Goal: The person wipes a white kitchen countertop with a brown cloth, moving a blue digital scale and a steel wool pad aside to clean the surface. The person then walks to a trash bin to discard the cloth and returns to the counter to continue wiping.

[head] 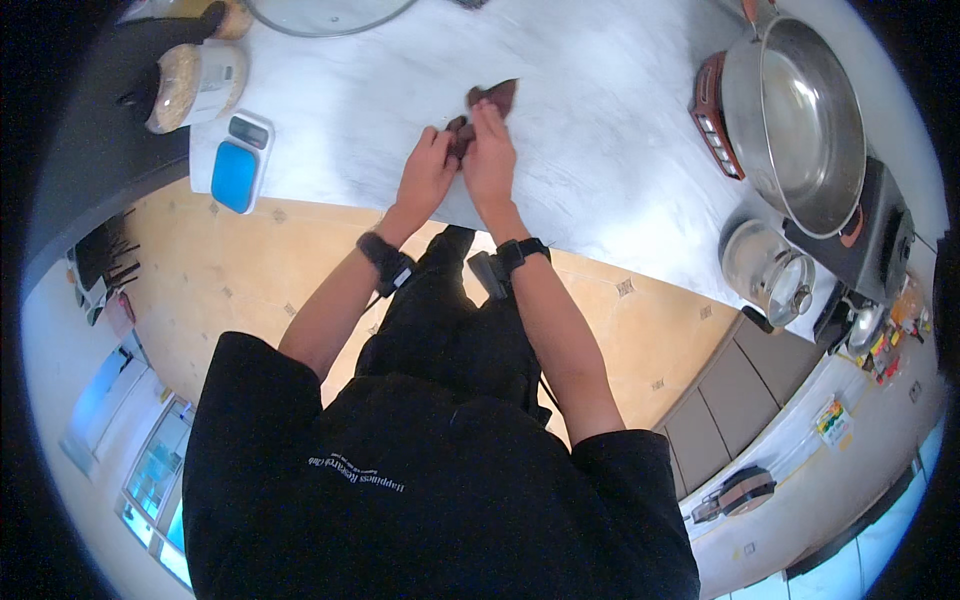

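Note:
Over the white marbled countertop [600,172], near its front edge, my two hands are close together on a dark brown cloth-like piece [501,96]. My left hand [431,169] grips a bunched part of it with thumb and fingers. Against that bunched part lies my right hand [489,154], its fingers stretched along the piece towards a pointed end beyond the fingertips. The fingers hide much of the piece, and its exact kind cannot be told. Dark straps with small devices are around both wrists.
At the left stand a kitchen scale with a blue top [234,177] and a clear jar of grain [196,86]. A glass lid [330,16] lies at the far edge. To the right are a large steel pan [814,127], a lidded glass pot [761,266] and a black appliance [874,232].

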The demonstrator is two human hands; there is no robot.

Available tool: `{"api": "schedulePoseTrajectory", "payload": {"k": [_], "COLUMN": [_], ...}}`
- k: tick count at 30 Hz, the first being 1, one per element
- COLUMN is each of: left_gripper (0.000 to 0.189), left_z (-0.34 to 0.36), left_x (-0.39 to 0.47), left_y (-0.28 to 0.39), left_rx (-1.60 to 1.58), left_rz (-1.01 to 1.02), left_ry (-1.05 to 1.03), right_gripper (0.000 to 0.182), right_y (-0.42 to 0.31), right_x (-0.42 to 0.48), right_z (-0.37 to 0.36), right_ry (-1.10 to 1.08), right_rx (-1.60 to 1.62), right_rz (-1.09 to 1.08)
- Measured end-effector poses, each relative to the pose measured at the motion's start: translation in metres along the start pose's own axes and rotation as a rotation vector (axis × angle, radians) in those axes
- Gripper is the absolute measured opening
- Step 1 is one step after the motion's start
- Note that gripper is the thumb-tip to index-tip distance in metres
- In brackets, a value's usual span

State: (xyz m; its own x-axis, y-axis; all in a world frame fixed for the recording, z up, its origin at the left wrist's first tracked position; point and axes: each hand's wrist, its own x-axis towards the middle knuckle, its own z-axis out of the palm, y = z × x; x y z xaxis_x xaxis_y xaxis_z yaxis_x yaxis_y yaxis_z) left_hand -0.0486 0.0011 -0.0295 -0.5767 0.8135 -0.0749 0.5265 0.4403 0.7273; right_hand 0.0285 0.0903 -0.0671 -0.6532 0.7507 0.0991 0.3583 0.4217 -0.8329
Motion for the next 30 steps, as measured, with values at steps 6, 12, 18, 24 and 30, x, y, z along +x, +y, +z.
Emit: {"api": "schedulePoseTrajectory", "payload": {"k": [6,12,18,24,30], "left_gripper": [0.028,0.019,0.020,0.018,0.020], "left_z": [0.006,0.100,0.147,0.103,0.041], "left_x": [-0.009,0.033,0.033,-0.010,-0.070], "left_y": [0.010,0.103,0.113,0.065,-0.005], "left_rx": [-0.132,-0.261,-0.173,-0.109,-0.072], "left_rz": [0.120,0.392,0.247,0.105,0.021], "left_ry": [0.059,-0.069,-0.153,-0.139,-0.125], "right_gripper": [0.047,0.051,0.078,0.095,0.107], "right_y": [-0.005,0.062,0.171,0.125,0.022], "right_x": [-0.009,-0.012,-0.009,0.019,0.028], "right_z": [-0.045,-0.177,-0.188,-0.132,-0.054], "right_ry": [0.044,0.299,0.125,-0.154,-0.510], "right_rx": [0.331,-0.019,-0.432,-0.169,-0.168], "right_rz": [0.098,0.066,0.082,-0.058,-0.136]}}
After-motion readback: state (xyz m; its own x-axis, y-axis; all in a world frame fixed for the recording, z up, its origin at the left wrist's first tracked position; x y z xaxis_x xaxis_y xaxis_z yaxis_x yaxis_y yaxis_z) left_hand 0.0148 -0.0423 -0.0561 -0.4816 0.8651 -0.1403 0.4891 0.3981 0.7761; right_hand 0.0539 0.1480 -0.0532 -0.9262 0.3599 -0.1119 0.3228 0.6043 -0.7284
